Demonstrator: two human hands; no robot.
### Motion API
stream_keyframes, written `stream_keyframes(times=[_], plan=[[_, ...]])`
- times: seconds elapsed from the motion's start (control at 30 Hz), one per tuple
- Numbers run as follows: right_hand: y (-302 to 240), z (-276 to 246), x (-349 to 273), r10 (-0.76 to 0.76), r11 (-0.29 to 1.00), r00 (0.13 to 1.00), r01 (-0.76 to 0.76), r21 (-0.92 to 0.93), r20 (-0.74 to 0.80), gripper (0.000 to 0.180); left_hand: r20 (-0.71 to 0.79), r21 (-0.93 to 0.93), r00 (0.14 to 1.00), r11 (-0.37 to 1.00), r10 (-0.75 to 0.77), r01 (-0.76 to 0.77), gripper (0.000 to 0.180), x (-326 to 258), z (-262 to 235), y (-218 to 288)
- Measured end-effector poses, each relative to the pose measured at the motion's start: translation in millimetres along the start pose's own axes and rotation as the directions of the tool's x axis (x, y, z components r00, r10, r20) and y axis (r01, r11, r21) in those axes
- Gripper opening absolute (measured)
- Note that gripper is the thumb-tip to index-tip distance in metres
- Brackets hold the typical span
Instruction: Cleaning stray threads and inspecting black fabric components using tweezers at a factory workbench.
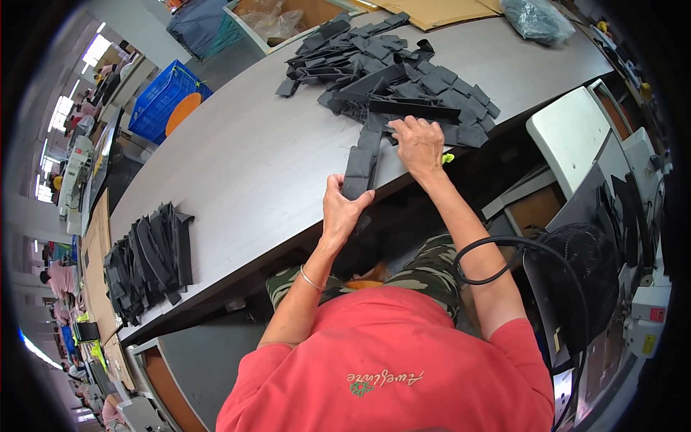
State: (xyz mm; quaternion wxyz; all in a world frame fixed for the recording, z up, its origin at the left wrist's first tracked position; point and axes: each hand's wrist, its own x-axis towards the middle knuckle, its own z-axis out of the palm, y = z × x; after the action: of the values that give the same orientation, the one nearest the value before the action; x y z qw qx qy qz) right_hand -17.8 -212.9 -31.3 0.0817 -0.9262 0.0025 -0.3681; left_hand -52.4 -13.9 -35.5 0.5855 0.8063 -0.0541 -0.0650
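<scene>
A strip of folded dark grey fabric pieces runs from the pile towards me over the table's front edge. My left hand is closed round its near end, thumb on one side and fingers on the other. My right hand is at the front of the heaped dark grey fabric pieces, fingers curled in a pinch beside the strip's far part. What those fingertips hold is hidden. A long, flat, darker piece lies on the heap just beyond my right hand.
A bundle of dark grey fabric strips lies at the left of the pale table. Cardboard and a clear plastic bag are at the back. A blue crate stands beyond the table. A black cable loops over my right forearm.
</scene>
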Motion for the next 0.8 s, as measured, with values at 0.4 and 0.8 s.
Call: stream_keyframes(times=[0.4, 0.8], plan=[[-40, -47, -25, 0.322, 0.600, 0.882, -0.470, 0.647, 0.343, 0.025, 0.369, -0.766, 0.923, 0.526, -0.111, 0.369, 0.037, 4, -50, 9], [-97, -76, -31, 0.059, 0.815, 0.998, -0.068, 0.575, 0.034, 0.027, 0.439, -0.833, 0.898, 0.378, 0.005, 0.405, 0.046, -14, -57, 13]])
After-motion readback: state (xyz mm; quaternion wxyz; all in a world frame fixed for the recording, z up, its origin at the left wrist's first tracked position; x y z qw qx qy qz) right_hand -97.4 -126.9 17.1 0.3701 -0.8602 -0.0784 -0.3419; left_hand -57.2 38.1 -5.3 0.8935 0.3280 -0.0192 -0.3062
